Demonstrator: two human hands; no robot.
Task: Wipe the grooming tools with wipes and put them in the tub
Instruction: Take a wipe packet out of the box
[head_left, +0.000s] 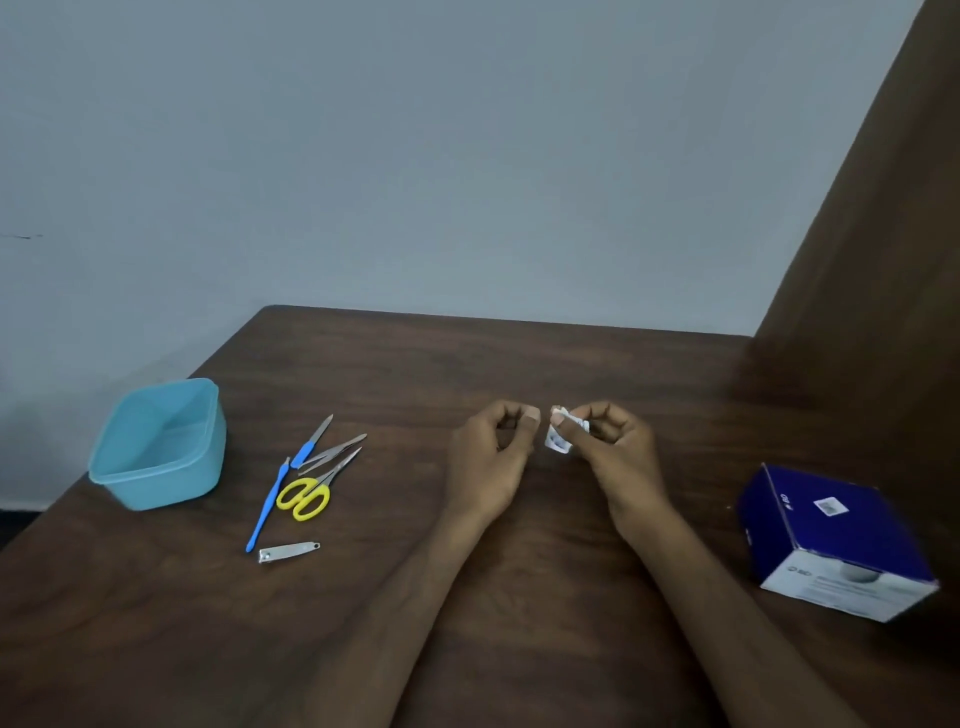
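Note:
A light blue tub (156, 447) stands at the table's left edge with nothing visible inside. Right of it lie the grooming tools: yellow-handled scissors (307, 493), metal tweezers (332, 451), a blue-handled file (310, 442), a long thin blue tool (267, 506) and a metal nail clipper (289, 552). Above the middle of the table, my right hand (610, 447) pinches a small white wipe packet (560, 435) between thumb and fingers. My left hand (496, 452) hovers just left of the packet with fingers curled, and I cannot tell whether it touches the packet.
A dark blue and white box (836, 540) sits on the table at the right. The brown wooden table (467, 597) ends at a grey wall behind. A dark brown panel (883, 260) rises at the far right.

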